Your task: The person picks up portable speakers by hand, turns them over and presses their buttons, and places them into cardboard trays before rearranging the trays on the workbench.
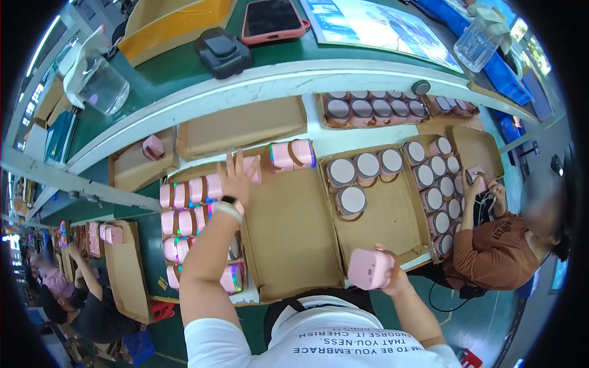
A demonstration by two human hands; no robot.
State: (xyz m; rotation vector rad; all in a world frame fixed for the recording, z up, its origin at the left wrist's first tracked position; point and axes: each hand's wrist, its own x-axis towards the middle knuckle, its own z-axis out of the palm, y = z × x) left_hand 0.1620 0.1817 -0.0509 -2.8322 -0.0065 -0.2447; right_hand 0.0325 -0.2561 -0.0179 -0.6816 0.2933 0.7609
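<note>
The right grip (393, 277) pinches 1 pink unit (368, 268); just beyond, a tray (392, 236) holds 4 grey-topped units (352, 200), seemingly part-filled. Farther off, the left grip (236, 179) spreads over another unit (254, 170), contact unclear; right of it, 2 strapped units (292, 155) lie, apparently not yet stood upright.

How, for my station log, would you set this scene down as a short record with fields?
Left hand: spread open at a small pink device
Right hand: holding another pink device
Middle box: strapped pink devices at its far end
Box to its right: four round-topped devices
Co-worker: at right, in brown
Upper shelf: includes a phone
</note>
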